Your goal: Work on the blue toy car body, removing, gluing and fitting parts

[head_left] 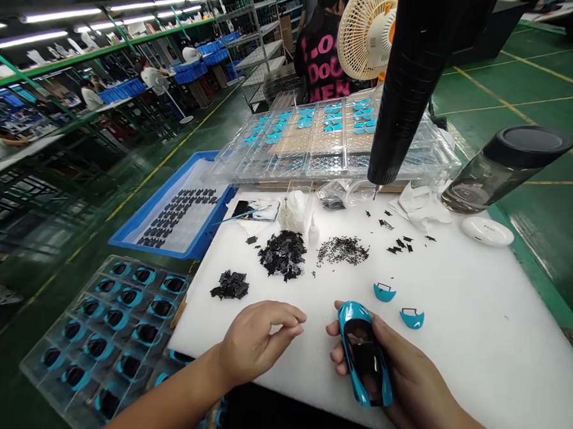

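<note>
My right hand [398, 361] is wrapped around a glossy blue toy car body [351, 312] with a dark cabin, held above the white work surface. To its left, my left hand [256, 338] has thumb and forefinger closed in a pinch; whatever is between them, if anything, is too small to make out. Two small blue car parts with thin black frames, one [384, 292] and another [412, 318], lie just beyond my right hand. Beyond my left hand are a pile of black plastic parts [283, 254], a smaller black pile [229, 284] and scattered tiny screws [343, 251].
A black electric screwdriver [403, 99] hangs over the table [477, 333]. Clear trays [313, 155] stand behind, a blue bin [188, 254] and a tray of car bodies [134, 264] at left. A bottle [481, 173] stands right. A person [324, 50] sits beyond a fan [366, 33].
</note>
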Demonstrator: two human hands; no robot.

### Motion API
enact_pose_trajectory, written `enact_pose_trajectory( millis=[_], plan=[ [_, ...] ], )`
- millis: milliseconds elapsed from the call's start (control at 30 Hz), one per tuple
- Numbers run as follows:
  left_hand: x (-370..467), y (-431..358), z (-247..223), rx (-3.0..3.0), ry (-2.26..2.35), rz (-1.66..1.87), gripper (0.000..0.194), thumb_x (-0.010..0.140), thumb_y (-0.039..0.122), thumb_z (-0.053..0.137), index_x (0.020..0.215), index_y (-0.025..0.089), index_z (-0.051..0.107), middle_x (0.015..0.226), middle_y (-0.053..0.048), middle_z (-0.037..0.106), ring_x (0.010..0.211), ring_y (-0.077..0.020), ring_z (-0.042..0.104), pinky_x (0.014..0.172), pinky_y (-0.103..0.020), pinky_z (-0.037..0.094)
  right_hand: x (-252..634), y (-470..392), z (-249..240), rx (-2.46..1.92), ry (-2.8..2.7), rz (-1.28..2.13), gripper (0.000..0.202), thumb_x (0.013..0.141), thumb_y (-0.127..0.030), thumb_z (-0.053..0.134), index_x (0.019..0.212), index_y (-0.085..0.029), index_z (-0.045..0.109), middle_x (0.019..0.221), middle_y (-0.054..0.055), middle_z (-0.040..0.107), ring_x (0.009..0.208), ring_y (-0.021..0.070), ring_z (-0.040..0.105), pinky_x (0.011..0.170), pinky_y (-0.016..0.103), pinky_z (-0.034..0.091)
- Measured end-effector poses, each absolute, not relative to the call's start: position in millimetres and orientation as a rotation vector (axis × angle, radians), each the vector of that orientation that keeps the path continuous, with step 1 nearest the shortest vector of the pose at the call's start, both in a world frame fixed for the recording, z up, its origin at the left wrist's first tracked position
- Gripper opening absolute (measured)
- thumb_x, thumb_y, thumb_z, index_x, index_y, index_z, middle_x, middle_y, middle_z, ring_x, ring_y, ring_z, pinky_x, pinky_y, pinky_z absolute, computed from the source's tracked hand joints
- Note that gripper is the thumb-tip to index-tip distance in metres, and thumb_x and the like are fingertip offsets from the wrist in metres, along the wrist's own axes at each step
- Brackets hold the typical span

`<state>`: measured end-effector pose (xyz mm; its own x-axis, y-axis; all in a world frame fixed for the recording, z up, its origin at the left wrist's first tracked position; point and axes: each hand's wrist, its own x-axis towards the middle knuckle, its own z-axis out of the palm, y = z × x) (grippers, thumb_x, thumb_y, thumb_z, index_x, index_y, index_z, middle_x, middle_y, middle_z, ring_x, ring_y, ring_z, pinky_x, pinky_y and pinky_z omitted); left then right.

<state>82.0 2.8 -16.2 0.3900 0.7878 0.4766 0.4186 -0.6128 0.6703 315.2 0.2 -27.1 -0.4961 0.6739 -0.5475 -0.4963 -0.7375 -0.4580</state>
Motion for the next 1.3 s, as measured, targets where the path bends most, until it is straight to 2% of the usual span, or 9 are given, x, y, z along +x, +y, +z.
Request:
enact_pose_trajectory(
  millis=[167, 267, 333, 567, 733, 833, 1067, 1167, 1300],
  plan=[
    [82.1, 0.8, -15.6, 2.13, 1.127, 1.151, 0.018, 0.083, 0.006, 0.064, 0.097, 0.016, 0.063, 0.101, -0.01, 0.066, 0.092, -0.0168, 0.065, 0.077, -0.027, 0.056, 315.4, 0.2, -25.4, -0.944, -0.316, 2.225, 0.046, 0.093, -0.05, 0.044, 0.123, -0.018, 0.06, 0.107, 0.01, 0.069, 0.082, 0.0235, 0.064, 0.08, 0.038, 0.046],
    [84.2, 1.4, -16.6, 2.091, 1.152, 1.226, 0.019, 0.082, 0.005, 0.066, 0.096, 0.017, 0.065, 0.086, -0.006, 0.062, 0.08, -0.0151, 0.062, 0.068, -0.027, 0.054, 315.4, -0.6, -26.4, -0.945, -0.307, 2.229, 0.048, 0.092, -0.052, 0.045, 0.123, -0.018, 0.06, 0.107, 0.011, 0.069, 0.082, 0.0243, 0.064, 0.08, 0.039, 0.046],
    [86.4, 2.9, -16.8, 2.059, 1.14, 1.259, 0.021, 0.081, 0.004, 0.065, 0.097, 0.017, 0.063, 0.082, -0.005, 0.064, 0.079, -0.0155, 0.063, 0.069, -0.028, 0.054, 315.2, -0.8, -27.8, -0.958, -0.294, 2.228, 0.048, 0.091, -0.053, 0.047, 0.122, -0.019, 0.061, 0.109, 0.011, 0.069, 0.083, 0.0254, 0.064, 0.082, 0.041, 0.046],
    [86.7, 6.0, -16.9, 2.295, 1.114, 1.236, 0.031, 0.079, -0.001, 0.063, 0.104, 0.016, 0.06, 0.092, -0.009, 0.068, 0.089, -0.0177, 0.066, 0.078, -0.031, 0.059, 316.1, -1.0, -33.1, -0.972, -0.317, 2.238, 0.049, 0.09, -0.055, 0.047, 0.119, -0.018, 0.064, 0.109, 0.013, 0.07, 0.085, 0.0267, 0.064, 0.084, 0.042, 0.045],
    [84.9, 3.5, -22.3, 2.276, 1.08, 1.204, 0.032, 0.081, -0.002, 0.057, 0.105, 0.018, 0.049, 0.117, -0.016, 0.066, 0.102, -0.0201, 0.067, 0.08, -0.034, 0.06, 315.8, -1.5, -34.5, -0.974, -0.331, 2.239, 0.049, 0.09, -0.055, 0.047, 0.113, -0.017, 0.067, 0.107, 0.013, 0.07, 0.085, 0.0266, 0.064, 0.084, 0.042, 0.044],
    [85.7, 3.3, -22.9, 2.224, 1.025, 1.181, 0.033, 0.081, -0.003, 0.056, 0.105, 0.018, 0.049, 0.104, -0.012, 0.069, 0.09, -0.0162, 0.069, 0.075, -0.03, 0.06, 316.0, -1.6, -35.3, -0.944, -0.311, 2.244, 0.049, 0.091, -0.054, 0.046, 0.117, -0.017, 0.065, 0.11, 0.013, 0.069, 0.086, 0.0263, 0.064, 0.085, 0.042, 0.044],
    [85.1, 6.6, -13.5, 2.164, 1.013, 1.148, 0.026, 0.079, 0.002, 0.067, 0.101, 0.016, 0.062, 0.077, -0.005, 0.065, 0.071, -0.0145, 0.062, 0.063, -0.027, 0.053, 317.5, -3.0, -35.1, -0.913, -0.296, 2.256, 0.052, 0.093, -0.054, 0.044, 0.117, -0.014, 0.065, 0.106, 0.015, 0.071, 0.086, 0.0257, 0.063, 0.085, 0.041, 0.042],
    [84.8, 6.8, -10.3, 2.208, 1.014, 1.116, 0.033, 0.079, 0.001, 0.066, 0.108, 0.017, 0.065, 0.081, -0.006, 0.065, 0.074, -0.0146, 0.061, 0.063, -0.026, 0.052, 317.1, -2.5, -33.6, -0.887, -0.296, 2.252, 0.05, 0.093, -0.053, 0.043, 0.115, -0.014, 0.066, 0.108, 0.015, 0.07, 0.086, 0.0253, 0.063, 0.086, 0.042, 0.042],
    [87.4, 6.2, -6.2, 2.323, 1.045, 1.019, 0.041, 0.083, -0.002, 0.058, 0.12, 0.016, 0.061, 0.094, -0.01, 0.068, 0.086, -0.0168, 0.064, 0.073, -0.028, 0.055, 317.5, -1.3, -31.2, -0.906, -0.346, 2.287, 0.055, 0.093, -0.055, 0.041, 0.11, -0.01, 0.068, 0.093, 0.016, 0.072, 0.086, 0.0254, 0.063, 0.084, 0.039, 0.043]
  ],
)
